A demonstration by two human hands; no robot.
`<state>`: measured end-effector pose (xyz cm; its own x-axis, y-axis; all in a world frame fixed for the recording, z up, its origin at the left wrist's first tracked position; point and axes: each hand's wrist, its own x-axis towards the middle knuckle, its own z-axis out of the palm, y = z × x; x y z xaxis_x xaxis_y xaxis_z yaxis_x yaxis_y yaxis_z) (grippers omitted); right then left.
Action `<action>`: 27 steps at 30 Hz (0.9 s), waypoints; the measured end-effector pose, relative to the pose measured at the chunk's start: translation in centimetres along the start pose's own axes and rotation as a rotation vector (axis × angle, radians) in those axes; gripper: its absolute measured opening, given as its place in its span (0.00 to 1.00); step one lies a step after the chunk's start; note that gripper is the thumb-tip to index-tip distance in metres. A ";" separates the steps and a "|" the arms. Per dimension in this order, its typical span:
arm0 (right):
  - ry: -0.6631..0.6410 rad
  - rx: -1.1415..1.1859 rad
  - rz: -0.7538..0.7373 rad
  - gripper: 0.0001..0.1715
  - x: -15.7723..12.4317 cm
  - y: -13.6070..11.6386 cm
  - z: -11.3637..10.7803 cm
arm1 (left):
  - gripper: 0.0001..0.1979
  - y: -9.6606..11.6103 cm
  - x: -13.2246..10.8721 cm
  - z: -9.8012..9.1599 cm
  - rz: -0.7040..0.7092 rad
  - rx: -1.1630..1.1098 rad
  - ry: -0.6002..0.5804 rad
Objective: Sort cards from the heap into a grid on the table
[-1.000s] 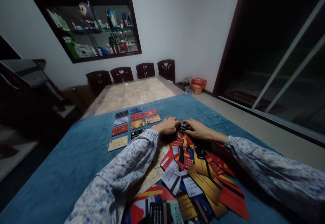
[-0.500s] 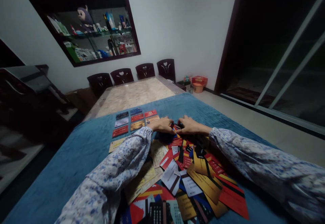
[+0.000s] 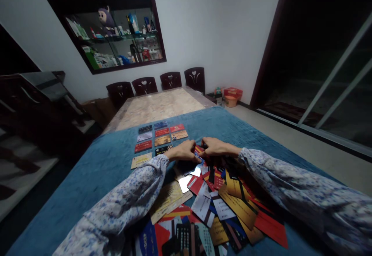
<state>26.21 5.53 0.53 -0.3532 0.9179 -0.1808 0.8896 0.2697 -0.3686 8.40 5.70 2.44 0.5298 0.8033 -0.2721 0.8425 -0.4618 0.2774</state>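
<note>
My left hand and my right hand face each other over the far end of a loose pile of cards. Between them is a small bunch of red and blue cards. The fingers of both hands are curled in on its sides, with the thumbs toward me. How many cards they grip is hidden. The pile mixes gold, red, white, black and cream cards, many with dark stripes. Left of my hands, cards lie flat in columns, among them a gold card and a cream card.
A blue cloth covers the near part of the long table, whose marbled top shows beyond. Dark chairs stand at the far end. A wall niche holds a plush toy and bottles. An orange tub sits on the floor.
My view has shifted slightly left. Both hands stay close together at the pile's far end, and the red and blue cards between them show more clearly. A cream card near my left hand now catches light.
</note>
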 end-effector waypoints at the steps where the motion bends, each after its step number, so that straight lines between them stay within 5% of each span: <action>1: 0.000 0.026 -0.031 0.27 -0.1 -0.3 0.1 | 0.29 -0.2 -0.6 0.1 0.008 -0.024 0.012; 13: -0.003 0.306 -0.450 0.34 -1.2 -6.8 4.0 | 0.37 -4.3 -11.0 1.7 -0.007 -0.262 0.149; 22: 0.026 0.126 -0.561 0.23 -2.2 -14.2 7.3 | 0.33 -7.8 -18.5 3.7 -0.152 -0.229 0.160; 27: 0.028 -0.062 -0.613 0.25 -4.1 -14.2 6.2 | 0.28 -8.2 -19.7 3.6 -0.262 -0.019 0.104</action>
<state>13.28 -3.83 0.87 -0.7985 0.5977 0.0717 0.5427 0.7662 -0.3442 -8.65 -7.70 2.20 0.2802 0.9292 -0.2410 0.9470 -0.2265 0.2276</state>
